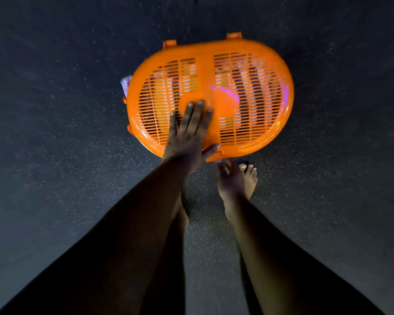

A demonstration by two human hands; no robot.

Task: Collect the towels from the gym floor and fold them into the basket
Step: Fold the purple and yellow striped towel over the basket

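Resting flat on the slatted lid (214, 71) of an orange plastic basket (280, 123), fingers straight and spread, thumb hooked out along the near rim: left hand (189, 137), released, gripping nothing. Reaching toward the near edge of the basket just below that rim, fingers loosely curled and dim in shadow: right hand (228, 176), grasp impossible to tell, no clear contact with the basket. Sitting on dark speckled gym floor (55, 155), oval in outline, glossy orange, lid shut and cut with two banks of narrow slots either side of a solid centre strip, two small hinge tabs (169, 43) poking up at the far rim. Showing through the slots inside the basket: folded towels (223, 78) in pale and dark stripes, blurred. Sticking out at the far-left rim of the basket: a pale scrap of cloth (126, 83). Standing just near of the basket, partly behind the right hand: a bare foot (249, 180).
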